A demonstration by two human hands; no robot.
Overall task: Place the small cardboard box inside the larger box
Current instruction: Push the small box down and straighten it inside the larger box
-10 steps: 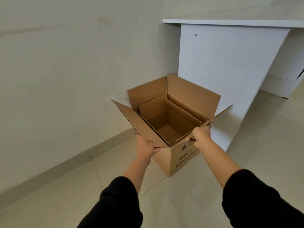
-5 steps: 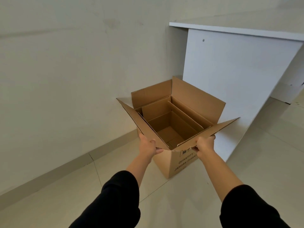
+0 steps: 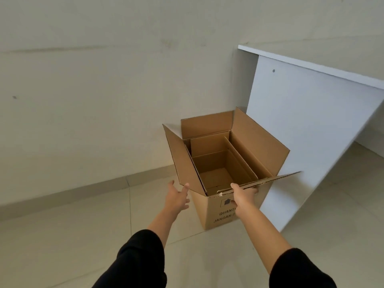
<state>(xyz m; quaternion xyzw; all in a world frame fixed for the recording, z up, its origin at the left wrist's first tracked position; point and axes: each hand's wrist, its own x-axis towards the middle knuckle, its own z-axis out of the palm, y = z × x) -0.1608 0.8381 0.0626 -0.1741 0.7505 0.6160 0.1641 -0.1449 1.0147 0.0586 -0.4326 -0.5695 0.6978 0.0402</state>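
Observation:
The larger cardboard box (image 3: 209, 213) stands on the floor with all its flaps up and black print on its near side. Inside it sits the small cardboard box (image 3: 216, 177), open at the top, its flaps upright against the larger box's walls. My left hand (image 3: 176, 198) is off the box, fingers spread, one fingertip just touching the edge of the left flap (image 3: 182, 161). My right hand (image 3: 243, 196) grips the near right flap (image 3: 270, 179) at the box's front corner.
A white desk side panel (image 3: 307, 125) stands directly right of and behind the box. The pale wall (image 3: 104, 80) and its skirting run behind and to the left. Tiled floor (image 3: 83, 235) spreads to the left and in front.
My left hand has let go of the left flap and opened. The right flap has been pushed lower and further out. The view has shifted, so the box sits further right.

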